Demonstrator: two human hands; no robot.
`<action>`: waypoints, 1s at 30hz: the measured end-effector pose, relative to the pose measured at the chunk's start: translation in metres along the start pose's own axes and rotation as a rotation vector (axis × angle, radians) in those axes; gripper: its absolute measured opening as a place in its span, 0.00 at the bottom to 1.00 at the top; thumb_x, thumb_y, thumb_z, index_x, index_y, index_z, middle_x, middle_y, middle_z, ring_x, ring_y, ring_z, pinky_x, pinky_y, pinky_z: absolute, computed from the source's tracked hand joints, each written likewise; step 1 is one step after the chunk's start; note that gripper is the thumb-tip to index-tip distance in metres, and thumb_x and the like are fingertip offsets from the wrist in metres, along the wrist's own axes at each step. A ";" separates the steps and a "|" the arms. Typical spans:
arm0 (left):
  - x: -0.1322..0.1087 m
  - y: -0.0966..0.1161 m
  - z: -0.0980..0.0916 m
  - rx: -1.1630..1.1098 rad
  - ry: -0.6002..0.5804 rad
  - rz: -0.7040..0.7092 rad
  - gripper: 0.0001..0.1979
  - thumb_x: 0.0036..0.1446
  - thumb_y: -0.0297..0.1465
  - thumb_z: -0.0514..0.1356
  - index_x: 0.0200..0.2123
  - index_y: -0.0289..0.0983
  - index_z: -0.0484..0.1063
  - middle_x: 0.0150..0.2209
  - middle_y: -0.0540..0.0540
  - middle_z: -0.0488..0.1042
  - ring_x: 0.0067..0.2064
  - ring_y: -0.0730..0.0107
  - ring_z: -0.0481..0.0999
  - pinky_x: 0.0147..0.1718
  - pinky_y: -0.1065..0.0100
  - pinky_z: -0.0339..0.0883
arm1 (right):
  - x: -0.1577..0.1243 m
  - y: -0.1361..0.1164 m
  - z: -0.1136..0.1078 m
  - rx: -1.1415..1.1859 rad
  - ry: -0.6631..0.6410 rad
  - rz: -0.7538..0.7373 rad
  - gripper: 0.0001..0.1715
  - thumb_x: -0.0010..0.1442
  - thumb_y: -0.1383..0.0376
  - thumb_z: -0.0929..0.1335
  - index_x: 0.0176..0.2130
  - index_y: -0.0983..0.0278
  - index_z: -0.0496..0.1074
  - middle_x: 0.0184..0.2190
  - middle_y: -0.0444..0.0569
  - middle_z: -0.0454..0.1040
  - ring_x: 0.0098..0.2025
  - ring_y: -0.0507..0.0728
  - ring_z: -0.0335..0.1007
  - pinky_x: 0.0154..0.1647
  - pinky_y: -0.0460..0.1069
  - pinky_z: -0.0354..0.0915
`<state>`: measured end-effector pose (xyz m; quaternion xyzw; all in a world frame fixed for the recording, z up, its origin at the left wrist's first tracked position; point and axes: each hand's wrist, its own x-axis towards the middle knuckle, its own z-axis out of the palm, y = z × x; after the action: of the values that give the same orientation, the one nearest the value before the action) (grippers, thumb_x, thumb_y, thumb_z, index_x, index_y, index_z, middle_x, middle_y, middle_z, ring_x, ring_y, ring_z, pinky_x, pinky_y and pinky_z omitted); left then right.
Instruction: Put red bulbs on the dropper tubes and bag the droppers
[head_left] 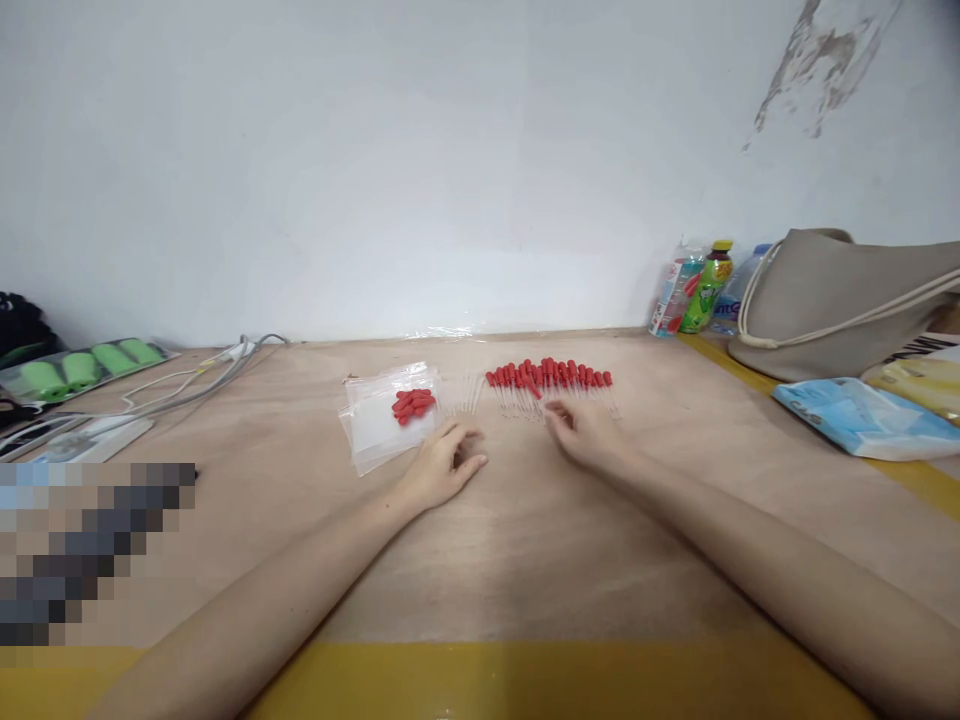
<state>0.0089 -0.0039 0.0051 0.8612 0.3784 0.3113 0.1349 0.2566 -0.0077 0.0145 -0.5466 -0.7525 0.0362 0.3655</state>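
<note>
A row of clear droppers with red rubber bulbs [550,378] lies on the wooden table [525,540], bulbs pointing away from me. My right hand [583,432] rests just in front of that row, fingers curled down onto the dropper tips; whether it grips one I cannot make out. My left hand [444,464] lies on the table beside a stack of clear plastic bags [379,420], fingers loosely bent, nothing visible in it. A small heap of loose red bulbs [412,404] sits on the bags. A few bare glass tubes [466,394] lie between the bags and the row.
Bottles [703,288] and a beige bag [840,300] stand at the back right, with a blue packet [862,416] before them. At the left lie cables [202,385], a tray of green rolls [82,366] and flat devices. Yellow tape [480,680] edges the table front.
</note>
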 end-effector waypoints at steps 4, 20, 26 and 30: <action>0.002 0.002 -0.001 0.002 -0.038 0.004 0.09 0.54 0.32 0.55 0.38 0.37 0.69 0.37 0.45 0.68 0.34 0.70 0.69 0.34 0.67 0.66 | 0.027 0.027 -0.017 -0.107 0.081 0.384 0.12 0.52 0.60 0.63 0.28 0.65 0.72 0.26 0.50 0.75 0.29 0.55 0.69 0.28 0.46 0.60; 0.003 0.005 -0.001 0.036 -0.065 0.008 0.07 0.54 0.31 0.55 0.35 0.36 0.70 0.35 0.45 0.68 0.36 0.68 0.70 0.35 0.68 0.65 | 0.032 0.080 -0.023 -0.362 0.006 0.735 0.14 0.48 0.55 0.63 0.28 0.60 0.74 0.29 0.52 0.73 0.34 0.61 0.69 0.29 0.51 0.59; 0.003 0.006 -0.002 0.047 -0.068 -0.005 0.07 0.54 0.31 0.56 0.34 0.36 0.70 0.35 0.45 0.68 0.36 0.68 0.70 0.35 0.67 0.65 | 0.033 0.065 -0.024 -0.394 0.093 0.678 0.15 0.50 0.56 0.62 0.33 0.60 0.73 0.32 0.51 0.74 0.36 0.60 0.69 0.32 0.50 0.60; 0.003 0.006 -0.002 0.045 -0.073 -0.001 0.07 0.54 0.31 0.55 0.34 0.35 0.70 0.35 0.45 0.68 0.35 0.69 0.69 0.35 0.67 0.64 | 0.033 0.026 -0.011 -0.347 0.063 0.407 0.14 0.53 0.59 0.61 0.34 0.61 0.73 0.34 0.49 0.74 0.37 0.57 0.68 0.34 0.48 0.59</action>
<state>0.0126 -0.0056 0.0101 0.8747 0.3805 0.2710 0.1293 0.2792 0.0272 0.0272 -0.7419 -0.6103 -0.0378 0.2749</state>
